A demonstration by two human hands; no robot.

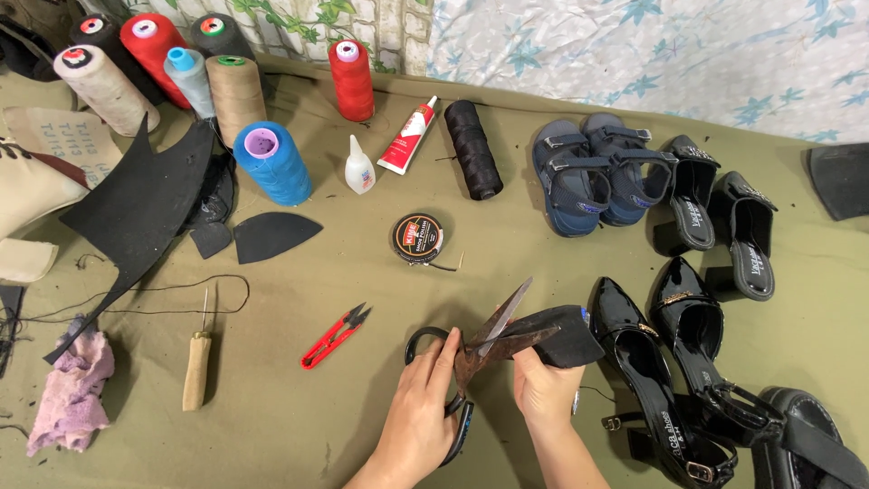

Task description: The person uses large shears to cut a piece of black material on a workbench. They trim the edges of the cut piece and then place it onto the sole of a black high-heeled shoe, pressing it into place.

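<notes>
Cutting a black rubber sole piece point(563, 333) with heavy shears point(489, 340) above the olive surface point(299, 407).
Your right hand point(543, 385) pinches the sheet's near edge — stiff but bendable, probably grippy, so hold close to the cut; your left hand point(424, 403) is closed through the shears' loops — rusty blades parted.

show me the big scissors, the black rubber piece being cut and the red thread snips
scissors point(493, 333), head view, on the rusty blades
black rubber piece point(561, 333), head view, on its flat face
red thread snips point(328, 340), head view, on the red handle

Shoe-repair workshop: thread spools point(272, 163), glue tube point(408, 136), awl point(197, 358), shoes point(588, 172).
</notes>
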